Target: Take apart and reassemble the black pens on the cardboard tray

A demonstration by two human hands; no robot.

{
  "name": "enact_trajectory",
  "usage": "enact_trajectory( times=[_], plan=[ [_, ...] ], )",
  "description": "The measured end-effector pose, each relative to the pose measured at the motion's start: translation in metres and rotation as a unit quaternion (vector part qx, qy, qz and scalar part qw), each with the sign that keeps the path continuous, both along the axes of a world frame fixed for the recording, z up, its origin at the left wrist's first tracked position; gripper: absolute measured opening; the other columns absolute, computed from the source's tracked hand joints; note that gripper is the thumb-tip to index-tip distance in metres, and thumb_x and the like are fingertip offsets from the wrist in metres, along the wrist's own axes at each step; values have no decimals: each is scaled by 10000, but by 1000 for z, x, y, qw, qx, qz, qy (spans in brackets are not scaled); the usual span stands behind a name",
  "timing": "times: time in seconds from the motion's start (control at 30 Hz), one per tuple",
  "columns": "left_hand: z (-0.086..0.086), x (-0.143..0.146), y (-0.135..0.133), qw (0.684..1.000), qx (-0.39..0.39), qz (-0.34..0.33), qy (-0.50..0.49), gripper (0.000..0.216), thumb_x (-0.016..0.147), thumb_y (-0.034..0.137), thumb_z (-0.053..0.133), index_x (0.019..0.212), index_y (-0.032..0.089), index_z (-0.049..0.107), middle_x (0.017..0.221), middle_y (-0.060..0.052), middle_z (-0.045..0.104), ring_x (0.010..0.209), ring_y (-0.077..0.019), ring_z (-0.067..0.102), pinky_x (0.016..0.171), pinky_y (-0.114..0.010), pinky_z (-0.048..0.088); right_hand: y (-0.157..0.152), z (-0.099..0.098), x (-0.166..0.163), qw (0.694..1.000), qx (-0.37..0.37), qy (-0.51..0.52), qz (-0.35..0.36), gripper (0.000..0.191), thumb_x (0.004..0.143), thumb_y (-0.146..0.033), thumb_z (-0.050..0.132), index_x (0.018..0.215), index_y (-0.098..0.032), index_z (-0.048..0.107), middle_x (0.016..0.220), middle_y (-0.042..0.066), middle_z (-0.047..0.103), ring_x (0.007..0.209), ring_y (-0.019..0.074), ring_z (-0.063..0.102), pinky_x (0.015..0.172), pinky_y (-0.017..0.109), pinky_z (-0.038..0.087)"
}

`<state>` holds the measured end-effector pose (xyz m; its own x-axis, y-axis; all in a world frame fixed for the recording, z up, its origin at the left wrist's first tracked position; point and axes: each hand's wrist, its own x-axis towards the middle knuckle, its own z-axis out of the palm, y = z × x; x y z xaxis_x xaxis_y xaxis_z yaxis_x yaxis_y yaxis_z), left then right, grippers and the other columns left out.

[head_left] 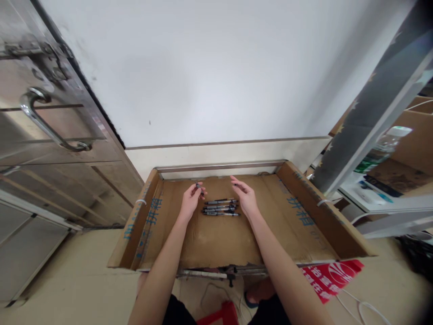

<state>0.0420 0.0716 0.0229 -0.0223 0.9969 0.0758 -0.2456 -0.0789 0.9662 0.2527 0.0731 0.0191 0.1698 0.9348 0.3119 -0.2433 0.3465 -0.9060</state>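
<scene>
My left hand (193,197) is closed, pinching a short grey and black pen part (199,186) between thumb and fingers above the cardboard. To the right, my right hand (246,195) has its fingers bent forward and a small dark bit shows at the fingertips, too small to name. Between the hands lies a bunch of several pens (220,208), clear and black, roughly side by side. They rest on the brown cardboard tray (216,246), its side walls raised left and right.
White cable ties (140,201) hold the tray's side walls. A metal door with a handle (50,124) stands at left, a white wall (209,76) in front. On the right, a shelf holds a plastic bottle (384,149). A red printed sheet (333,277) hangs below the tray.
</scene>
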Motion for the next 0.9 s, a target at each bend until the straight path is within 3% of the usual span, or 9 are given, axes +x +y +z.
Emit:
enact_trajectory(
  times=[0.2, 0.33, 0.5, 0.73, 0.9],
  plan=[
    [-1, 0, 1, 1000, -10, 7, -4, 366, 774, 295, 606, 1092, 116, 579, 840, -71, 644, 743, -156, 639, 592, -244, 488, -2, 2, -2, 1000, 13, -6, 18, 172, 742, -310, 687, 896, -236, 698, 1190, 65, 643, 1185, 238, 537, 1041, 408, 355],
    [-3, 0, 2, 1000, -19, 8, -5, 390, 752, 257, 616, 1113, 117, 578, 859, -72, 648, 754, -155, 641, 611, -253, 496, -1, 1, -2, 1000, -5, 7, 20, 240, 767, -337, 670, 983, -232, 686, 1030, 69, 707, 945, 211, 656, 938, 400, 438],
    [-3, 0, 2, 1000, 7, 15, 12, 417, 715, 266, 668, 1101, 128, 592, 849, -61, 636, 728, -141, 622, 572, -231, 485, 1, -2, 0, 999, -26, 10, 18, 282, 776, -371, 657, 1014, -222, 672, 883, 50, 714, 718, 154, 642, 765, 336, 490],
    [-3, 0, 3, 999, 24, 35, 28, 363, 685, 288, 703, 999, 139, 598, 795, -37, 618, 646, -119, 589, 516, -211, 468, 2, -5, 1, 997, -78, 26, 7, 299, 710, -384, 692, 950, -208, 673, 783, 29, 688, 621, 128, 588, 576, 262, 445],
    [-1, 0, 2, 999, 17, 32, 25, 363, 692, 301, 698, 1006, 139, 618, 817, -50, 634, 691, -141, 611, 541, -230, 484, 2, -5, 1, 993, -111, 28, -9, 308, 673, -384, 703, 922, -205, 671, 745, 17, 669, 588, 119, 567, 530, 242, 417]
  ],
)
